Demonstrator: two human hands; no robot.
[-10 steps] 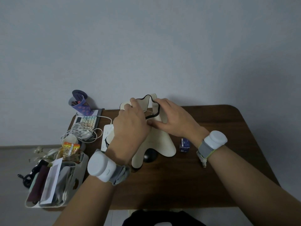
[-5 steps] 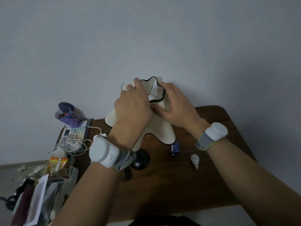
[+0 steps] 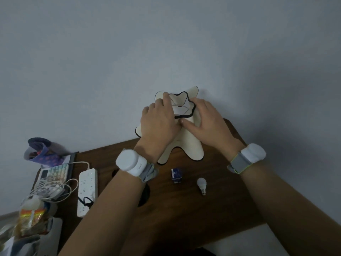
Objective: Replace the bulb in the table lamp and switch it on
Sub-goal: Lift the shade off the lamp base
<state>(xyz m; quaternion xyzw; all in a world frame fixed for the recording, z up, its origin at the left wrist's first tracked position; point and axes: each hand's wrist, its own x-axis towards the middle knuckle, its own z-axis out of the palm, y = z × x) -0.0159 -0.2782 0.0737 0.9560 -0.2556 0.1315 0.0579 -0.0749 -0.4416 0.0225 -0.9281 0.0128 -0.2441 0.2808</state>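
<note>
At the far left of the dark wooden worktop a purple patterned cup is seen beside a pastel-keyed calculator, with a white power strip and tangled white cables just nearer. Right of these, the left hand is curled over the wavy black-edged rim of the cream fabric lampshade, its grip clamped on that rim. The black round lamp base is mostly hidden under the left forearm. The shade's right side is held by the right hand, thumb pressed to the cloth, fingers wrapped round it. On the worktop near the shade lie a small dark blue bulb box and, to its right, a loose white bulb. The soft shade could be crumpled or tilted by uneven pull, and the lamp toppled; the round bulb could be rolled off by a brushing forearm. Printing on the box cannot be read.
</note>
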